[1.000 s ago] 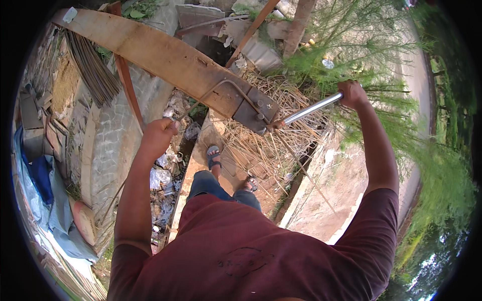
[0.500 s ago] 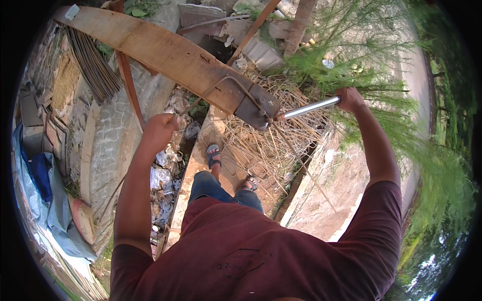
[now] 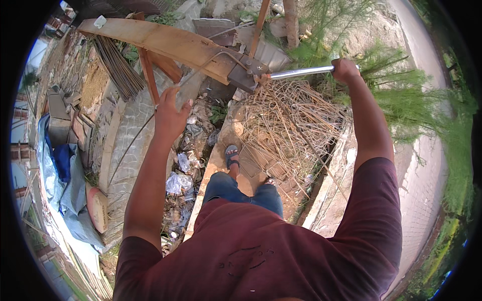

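Observation:
My right hand (image 3: 345,70) is wrapped round the outer end of a silver metal pipe (image 3: 301,73). The pipe's inner end meets a dark steel plate (image 3: 243,77) fixed on the end of a long wooden plank (image 3: 165,44). A thin metal rod (image 3: 131,142) curves at the plate and runs down past my left hand (image 3: 170,116). That hand is open, thumb apart from the fingers, beside the rod; whether it touches the rod is hard to see.
Brown posts (image 3: 148,75) prop the plank. Bent rods (image 3: 296,115) lie heaped beyond my feet. Straight rods (image 3: 118,67) are bundled at the left. Litter (image 3: 181,183) fills a ditch left of my legs; a blue tarp (image 3: 73,200) lies farther left. Green branches (image 3: 401,105) hang at the right.
My left hand has gone from closed to open. My right hand still grips the pipe, which now slants less. The view has shifted, so the plank appears higher.

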A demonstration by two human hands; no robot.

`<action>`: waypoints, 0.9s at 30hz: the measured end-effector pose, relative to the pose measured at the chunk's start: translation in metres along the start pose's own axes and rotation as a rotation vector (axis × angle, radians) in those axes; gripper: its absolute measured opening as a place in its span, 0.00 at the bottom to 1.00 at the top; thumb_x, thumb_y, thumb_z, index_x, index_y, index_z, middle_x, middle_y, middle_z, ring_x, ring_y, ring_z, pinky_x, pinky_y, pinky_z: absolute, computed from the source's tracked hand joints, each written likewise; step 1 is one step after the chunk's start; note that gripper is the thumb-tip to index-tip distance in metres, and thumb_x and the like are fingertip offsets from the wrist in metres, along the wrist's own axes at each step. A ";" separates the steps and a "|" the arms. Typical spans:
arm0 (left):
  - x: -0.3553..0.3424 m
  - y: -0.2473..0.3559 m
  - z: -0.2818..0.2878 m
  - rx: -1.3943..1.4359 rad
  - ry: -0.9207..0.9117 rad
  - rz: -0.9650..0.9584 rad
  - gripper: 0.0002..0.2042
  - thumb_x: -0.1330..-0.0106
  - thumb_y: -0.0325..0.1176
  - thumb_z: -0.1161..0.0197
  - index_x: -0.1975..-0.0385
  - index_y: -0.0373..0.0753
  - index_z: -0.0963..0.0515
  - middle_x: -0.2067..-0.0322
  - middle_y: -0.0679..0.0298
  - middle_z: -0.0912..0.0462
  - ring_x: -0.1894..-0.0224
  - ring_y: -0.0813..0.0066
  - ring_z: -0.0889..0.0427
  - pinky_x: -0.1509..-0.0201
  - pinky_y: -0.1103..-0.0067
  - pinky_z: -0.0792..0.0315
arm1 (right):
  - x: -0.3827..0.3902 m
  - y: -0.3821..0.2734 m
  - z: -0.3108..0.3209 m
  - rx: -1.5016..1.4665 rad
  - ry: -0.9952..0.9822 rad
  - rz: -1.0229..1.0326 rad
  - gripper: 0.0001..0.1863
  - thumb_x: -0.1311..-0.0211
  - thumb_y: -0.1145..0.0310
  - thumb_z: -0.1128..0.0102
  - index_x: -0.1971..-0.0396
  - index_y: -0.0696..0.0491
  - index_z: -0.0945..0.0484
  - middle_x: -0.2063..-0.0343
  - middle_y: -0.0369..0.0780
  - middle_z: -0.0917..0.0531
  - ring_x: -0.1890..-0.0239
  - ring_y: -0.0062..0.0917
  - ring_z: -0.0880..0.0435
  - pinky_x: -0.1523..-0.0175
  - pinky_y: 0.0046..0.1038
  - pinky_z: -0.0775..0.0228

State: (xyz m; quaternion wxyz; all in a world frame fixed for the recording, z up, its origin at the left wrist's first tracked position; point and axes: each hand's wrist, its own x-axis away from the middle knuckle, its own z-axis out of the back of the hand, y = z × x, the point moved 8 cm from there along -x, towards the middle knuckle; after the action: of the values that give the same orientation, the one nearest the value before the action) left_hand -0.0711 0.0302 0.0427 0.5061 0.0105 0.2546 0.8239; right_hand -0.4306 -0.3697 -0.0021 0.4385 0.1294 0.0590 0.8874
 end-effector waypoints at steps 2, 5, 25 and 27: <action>0.052 0.033 -0.002 0.101 -0.007 -0.007 0.23 0.40 0.42 0.37 0.48 0.35 0.30 0.46 0.48 0.29 0.44 0.49 0.29 0.41 0.64 0.35 | 0.015 0.004 0.007 -0.064 0.057 0.005 0.10 0.50 0.64 0.46 0.69 0.49 0.20 0.69 0.46 0.17 0.63 0.42 0.18 0.56 0.41 0.26; 0.153 0.078 -0.032 0.361 -0.228 0.143 0.25 0.38 0.44 0.38 0.46 0.35 0.31 0.49 0.48 0.26 0.45 0.50 0.28 0.41 0.66 0.35 | 0.035 0.010 0.000 -0.099 0.054 -0.070 0.12 0.48 0.64 0.48 0.65 0.48 0.19 0.66 0.44 0.16 0.60 0.39 0.18 0.54 0.40 0.27; 0.411 0.126 -0.092 1.129 -0.650 0.924 0.17 0.30 0.47 0.51 0.63 0.36 0.29 0.81 0.70 0.31 0.80 0.78 0.30 0.74 0.76 0.30 | 0.211 -0.048 -0.013 -0.323 0.186 -0.359 0.14 0.42 0.60 0.49 0.61 0.48 0.21 0.60 0.40 0.16 0.55 0.36 0.18 0.53 0.41 0.30; 0.397 0.082 -0.069 0.975 -0.519 0.868 0.18 0.30 0.47 0.51 0.68 0.36 0.28 0.84 0.70 0.33 0.82 0.79 0.33 0.76 0.76 0.32 | 0.253 -0.083 0.001 -0.385 0.180 -0.319 0.19 0.40 0.53 0.50 0.59 0.52 0.23 0.59 0.45 0.17 0.54 0.40 0.19 0.51 0.42 0.30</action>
State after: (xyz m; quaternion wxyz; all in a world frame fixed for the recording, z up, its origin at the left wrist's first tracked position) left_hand -0.3519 0.3062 -0.0777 0.1136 0.5333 0.4389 0.7142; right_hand -0.5142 -0.1188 0.0255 0.5825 -0.0470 -0.0526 0.8098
